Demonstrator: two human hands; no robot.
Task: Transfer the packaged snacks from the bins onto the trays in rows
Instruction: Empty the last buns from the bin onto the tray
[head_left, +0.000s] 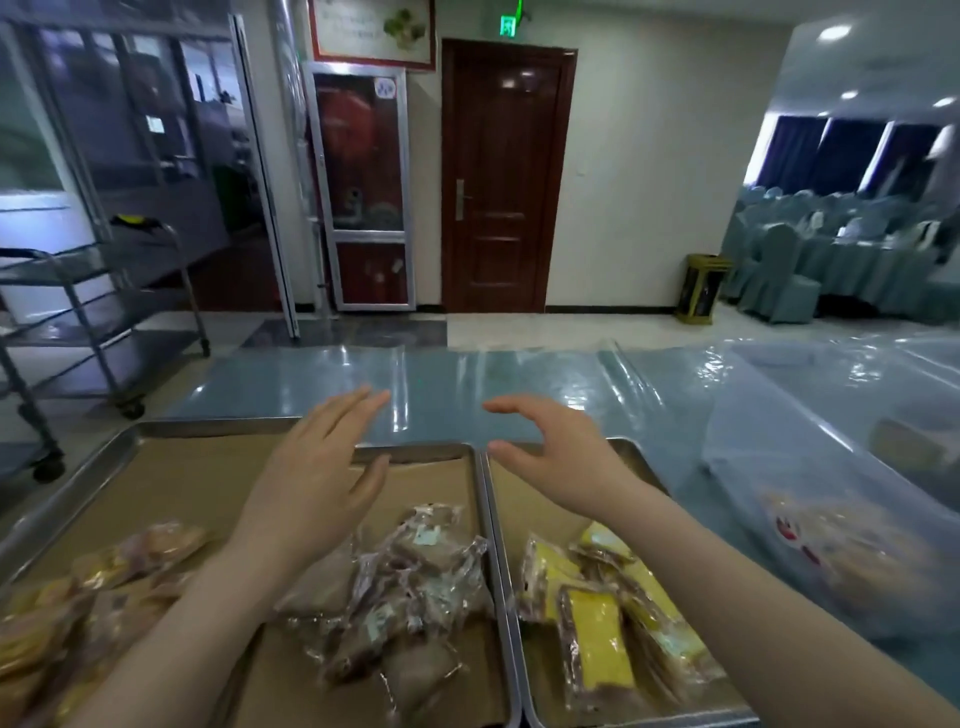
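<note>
Two metal trays lined with brown paper lie side by side in front of me. The left tray (156, 431) holds a loose heap of brown snacks in clear wrappers (410, 587) and golden round ones (104, 577) at its left. The right tray (501, 519) carries yellow-and-brown packaged snacks (597, 634). My left hand (317, 483) hovers over the far part of the left tray, fingers spread, holding nothing. My right hand (561, 457) hangs above the far end of the right tray, fingers apart and empty.
A large clear plastic bag (841, 535) with more packaged snacks lies to the right on the blue, plastic-covered table (441, 384). A steel trolley rack (98, 322) stands on the left. A brown door, a small bin and covered chairs are farther back.
</note>
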